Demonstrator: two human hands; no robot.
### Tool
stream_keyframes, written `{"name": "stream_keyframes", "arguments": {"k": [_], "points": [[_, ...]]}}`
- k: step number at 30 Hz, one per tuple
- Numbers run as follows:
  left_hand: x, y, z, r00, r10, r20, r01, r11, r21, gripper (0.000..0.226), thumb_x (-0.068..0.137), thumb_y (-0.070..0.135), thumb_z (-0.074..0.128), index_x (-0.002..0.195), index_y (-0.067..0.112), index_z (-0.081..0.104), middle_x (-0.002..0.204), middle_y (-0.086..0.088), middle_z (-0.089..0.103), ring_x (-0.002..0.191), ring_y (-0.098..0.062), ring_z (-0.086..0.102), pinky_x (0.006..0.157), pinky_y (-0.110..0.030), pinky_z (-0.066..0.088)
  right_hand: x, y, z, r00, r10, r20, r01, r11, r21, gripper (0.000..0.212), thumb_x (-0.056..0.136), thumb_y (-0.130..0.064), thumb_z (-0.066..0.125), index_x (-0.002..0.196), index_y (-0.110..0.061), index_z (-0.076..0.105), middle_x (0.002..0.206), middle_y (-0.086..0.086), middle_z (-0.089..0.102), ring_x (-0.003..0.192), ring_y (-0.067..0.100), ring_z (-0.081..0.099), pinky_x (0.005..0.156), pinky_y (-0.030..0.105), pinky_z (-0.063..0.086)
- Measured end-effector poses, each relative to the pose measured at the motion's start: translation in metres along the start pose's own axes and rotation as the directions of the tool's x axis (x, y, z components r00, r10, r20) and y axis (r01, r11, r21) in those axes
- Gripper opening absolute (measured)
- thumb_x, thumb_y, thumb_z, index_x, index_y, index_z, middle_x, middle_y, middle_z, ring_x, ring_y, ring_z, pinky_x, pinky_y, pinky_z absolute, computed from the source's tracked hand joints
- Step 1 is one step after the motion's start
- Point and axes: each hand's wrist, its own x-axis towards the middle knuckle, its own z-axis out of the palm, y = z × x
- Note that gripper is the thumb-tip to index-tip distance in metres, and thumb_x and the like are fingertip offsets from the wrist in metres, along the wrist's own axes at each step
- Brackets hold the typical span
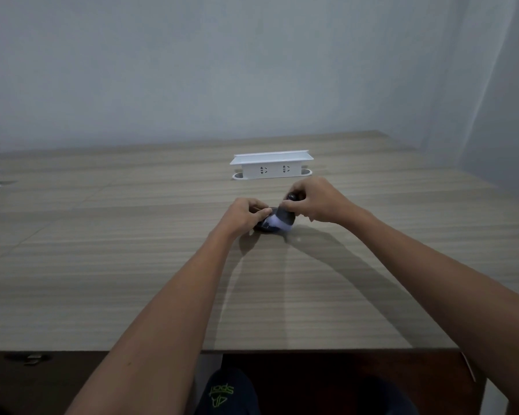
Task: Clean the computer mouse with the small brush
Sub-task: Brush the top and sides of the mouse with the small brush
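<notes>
A dark knee (pixel 222 393) with green letters on it shows at the very bottom, under the near edge of the worktop (pixel 102 265). Two bare arms reach out from there over the striped wood to the middle of the worktop.

The computer mouse (pixel 271 225) lies flat on the worktop, between the two hands. It is dark. Its long side runs from the left to the right, tipped a little away on the right. Which end is the front is too blurry to tell.

The left hand (pixel 246 212) sits on the left end of the mouse. Its grip is closed on the mouse, with the fingers curled over the top.

The right hand (pixel 315 202) is just above the right end of the mouse. Its grip is pinched tight on the small brush (pixel 285 212). The dark handle top pokes out by the fingers. The pale bristles point down and to the left, and they touch the top of the mouse. The brush is blurry.

Behind the hands, well apart from them, a white socket box (pixel 271 164) stands on the worktop. Its long side runs left to right, and two plug holes face this way. Its flat top is like a little tray, and what is in it cannot be seen.
</notes>
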Motion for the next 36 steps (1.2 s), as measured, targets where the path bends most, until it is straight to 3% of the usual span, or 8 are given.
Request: {"name": "stream_keyframes", "arguments": {"k": [3, 8, 12, 17, 21, 25, 30, 36], "points": [[-0.001, 0.000, 0.001, 1.000, -0.013, 0.005, 0.013, 1.000, -0.006, 0.028, 0.096, 0.018, 0.065, 0.119, 0.003, 0.070, 0.114, -0.020, 0.073, 0.087, -0.024, 0.062, 0.058, -0.021, 0.051, 0.001, 0.001, 0.002, 1.000, -0.019, -0.022, 0.015, 0.990, -0.143, 0.021, 0.081, -0.017, 0.068, 0.078, 0.003, 0.072, 0.074, 0.014, 0.072, 0.068, 0.028, 0.063, 0.061, 0.036, 0.049], [-0.002, -0.001, 0.001, 1.000, -0.012, 0.005, 0.012, 1.000, -0.019, 0.027, 0.096, 0.017, 0.064, 0.117, 0.002, 0.071, 0.112, -0.021, 0.073, 0.080, -0.025, 0.059, 0.058, -0.028, 0.048, -0.002, 0.002, 0.002, 1.000, 0.005, 0.024, -0.006, 0.999, 0.044, 0.019, 0.082, -0.026, 0.071, 0.077, -0.008, 0.075, 0.063, 0.008, 0.070, 0.043, 0.008, 0.053, 0.043, 0.022, 0.046], [-0.002, 0.000, 0.001, 1.000, -0.017, 0.001, 0.017, 1.000, -0.020, 0.028, 0.096, 0.018, 0.064, 0.118, 0.003, 0.071, 0.113, -0.020, 0.073, 0.085, -0.025, 0.062, 0.065, -0.030, 0.050, -0.001, 0.008, 0.004, 0.996, -0.024, -0.086, 0.012, 0.991, -0.130, 0.019, 0.083, -0.018, 0.069, 0.080, 0.000, 0.074, 0.075, 0.011, 0.073, 0.068, 0.023, 0.063, 0.062, 0.034, 0.048], [-0.002, 0.000, 0.000, 1.000, -0.024, 0.003, 0.024, 0.999, -0.031, 0.027, 0.096, 0.018, 0.064, 0.117, 0.002, 0.072, 0.109, -0.018, 0.073, 0.086, -0.024, 0.063, 0.071, -0.037, 0.052, 0.000, 0.003, 0.007, 0.998, -0.064, -0.016, 0.064, 0.998, -0.020, 0.017, 0.083, -0.024, 0.071, 0.077, -0.008, 0.075, 0.067, 0.005, 0.070, 0.051, 0.004, 0.054, 0.048, 0.016, 0.040], [-0.004, 0.001, 0.001, 1.000, -0.024, -0.010, 0.024, 0.999, -0.028, 0.027, 0.096, 0.018, 0.064, 0.117, 0.004, 0.072, 0.111, -0.017, 0.073, 0.091, -0.024, 0.065, 0.076, -0.038, 0.055, 0.002, 0.007, 0.005, 0.990, -0.041, -0.132, 0.026, 0.993, -0.115, 0.017, 0.083, -0.017, 0.067, 0.081, -0.002, 0.073, 0.077, 0.008, 0.072, 0.070, 0.021, 0.063, 0.063, 0.032, 0.048], [-0.004, 0.001, 0.000, 1.000, -0.021, -0.010, 0.021, 0.999, -0.024, 0.026, 0.095, 0.020, 0.065, 0.116, 0.005, 0.073, 0.112, -0.019, 0.074, 0.090, -0.024, 0.066, 0.081, -0.043, 0.056, -0.001, 0.003, 0.007, 0.993, -0.108, -0.038, 0.106, 0.993, -0.060, 0.015, 0.085, -0.022, 0.071, 0.081, -0.007, 0.075, 0.070, 0.000, 0.068, 0.061, 0.011, 0.054, 0.053, 0.013, 0.036], [-0.005, 0.002, 0.001, 0.999, -0.037, -0.015, 0.036, 0.999, -0.026, 0.027, 0.096, 0.018, 0.064, 0.118, 0.003, 0.071, 0.114, -0.020, 0.073, 0.094, -0.031, 0.068, 0.084, -0.046, 0.056, -0.003, 0.014, 0.005, 0.984, -0.040, -0.171, 0.024, 0.995, -0.093, 0.016, 0.085, -0.018, 0.067, 0.085, -0.004, 0.077, 0.082, 0.008, 0.075, 0.074, 0.020, 0.064, 0.065, 0.028, 0.045], [-0.004, 0.000, 0.000, 0.999, -0.045, -0.007, 0.044, 0.998, -0.054, 0.027, 0.095, 0.018, 0.065, 0.116, 0.003, 0.072, 0.112, -0.022, 0.073, 0.085, -0.026, 0.061, 0.088, -0.051, 0.054, -0.009, 0.017, 0.010, 0.994, -0.044, -0.100, 0.041, 0.999, -0.030, 0.018, 0.087, -0.025, 0.069, 0.089, -0.008, 0.077, 0.083, 0.005, 0.075, 0.075, 0.018, 0.065, 0.067, 0.030, 0.050]]}}
